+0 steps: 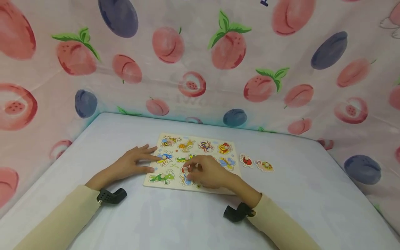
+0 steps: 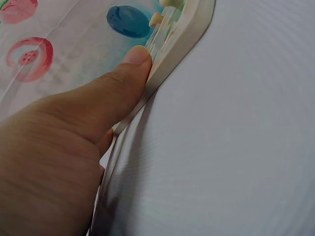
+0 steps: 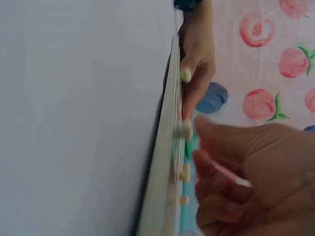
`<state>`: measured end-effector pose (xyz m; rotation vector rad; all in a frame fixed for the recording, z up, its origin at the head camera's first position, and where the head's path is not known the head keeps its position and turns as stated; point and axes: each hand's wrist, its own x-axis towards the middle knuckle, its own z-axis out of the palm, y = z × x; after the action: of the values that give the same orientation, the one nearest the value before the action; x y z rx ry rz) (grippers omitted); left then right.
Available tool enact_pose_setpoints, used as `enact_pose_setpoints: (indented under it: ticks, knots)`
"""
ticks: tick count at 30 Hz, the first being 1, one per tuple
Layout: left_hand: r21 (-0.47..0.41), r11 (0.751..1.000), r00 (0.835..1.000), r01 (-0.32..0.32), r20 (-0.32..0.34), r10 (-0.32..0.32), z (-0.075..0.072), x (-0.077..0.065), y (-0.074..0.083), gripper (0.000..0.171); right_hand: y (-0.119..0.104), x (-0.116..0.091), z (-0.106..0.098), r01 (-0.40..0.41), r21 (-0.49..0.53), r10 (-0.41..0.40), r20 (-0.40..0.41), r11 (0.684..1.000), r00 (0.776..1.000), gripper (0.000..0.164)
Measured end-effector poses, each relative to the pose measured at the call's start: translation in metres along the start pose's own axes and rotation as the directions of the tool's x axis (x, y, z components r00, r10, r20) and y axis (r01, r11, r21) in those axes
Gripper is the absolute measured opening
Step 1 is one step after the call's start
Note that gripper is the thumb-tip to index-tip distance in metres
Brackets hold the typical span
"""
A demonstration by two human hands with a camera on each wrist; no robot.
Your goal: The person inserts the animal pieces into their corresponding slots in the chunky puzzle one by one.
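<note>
A pale puzzle board with colourful insect pieces and small knobs lies flat on the table. My left hand rests at its left side with fingers spread over it; in the left wrist view the thumb touches its edge. Over the front middle of the board, my right hand has its fingers curled. The right wrist view shows it pinching a thin pinkish puzzle piece seen edge-on; its picture cannot be made out. Beneath those fingers lies a red and blue insect picture. A green grasshopper piece lies left of it.
Right of the board lie a loose ladybird piece and a yellow-green shelled piece. The table has a white cover. A fruit-patterned curtain stands behind it and along the sides.
</note>
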<state>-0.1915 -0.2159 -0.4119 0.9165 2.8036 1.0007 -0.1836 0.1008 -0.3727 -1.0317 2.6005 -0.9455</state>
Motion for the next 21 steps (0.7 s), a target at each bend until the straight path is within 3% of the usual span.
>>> enact_pose_setpoints:
  ticks: [8,21]
  knots:
    - [0.018,1.000,1.000,0.003,0.001,-0.003,0.000,0.000,0.001,0.046,0.006,-0.015,-0.037,0.004,-0.047,-0.009,-0.122,0.999,0.992,0.032]
    - [0.016,1.000,1.000,-0.002,0.000,0.002,0.002,0.000,0.000,0.046,0.033,-0.055,-0.079,-0.118,-0.090,0.087,-0.296,0.989,0.951,0.024]
